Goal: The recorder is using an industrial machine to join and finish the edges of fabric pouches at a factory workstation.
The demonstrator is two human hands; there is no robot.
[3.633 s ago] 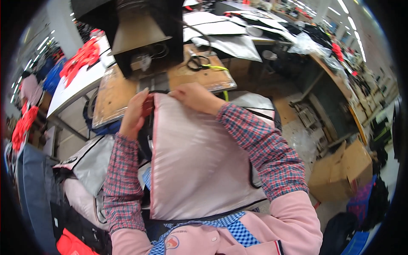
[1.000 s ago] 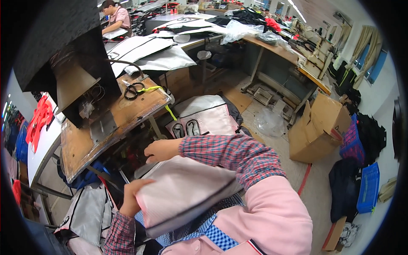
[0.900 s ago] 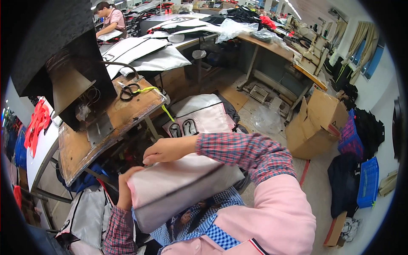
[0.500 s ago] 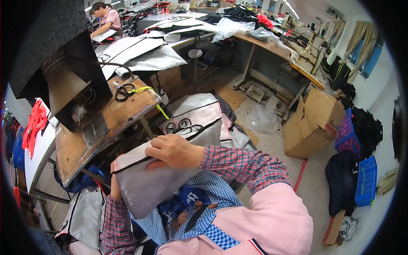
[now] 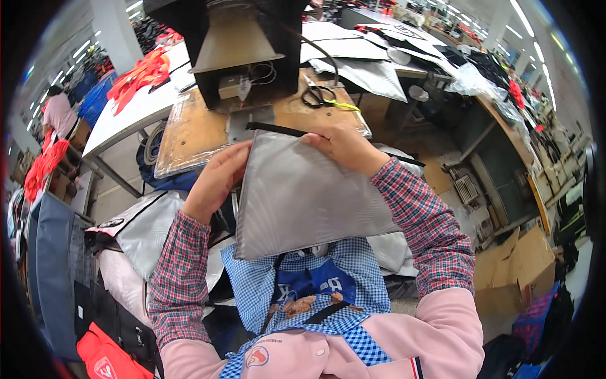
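Both hands hold a silver-grey fabric piece point(image 5: 303, 202) with a black strip along its top. My left hand point(image 5: 218, 177) is closed at its upper left edge, while my right hand point(image 5: 338, 148) grips the top edge on the right. Just beyond them stands a worn wooden machine table point(image 5: 183, 132) with a metal plate point(image 5: 243, 126), a black machine hood point(image 5: 192, 38) and black scissors point(image 5: 315, 96) with a yellow ribbon. Below the piece, a blue gingham apron point(image 5: 246, 278) covers my lap.
Silver and pink bundles point(image 5: 126, 278) lie at left. Red fabric point(image 5: 139, 72) rests on a white table point(image 5: 113, 129). A cardboard box point(image 5: 514, 268) stands right. White panels point(image 5: 353, 76) cover a rear bench. A co-worker point(image 5: 60, 114) is at far left.
The view has swung back toward the machine table. The piece now shows its grey face, lifted toward the table's edge and spread between my hands, where earlier it lay lower, folded, pink side up.
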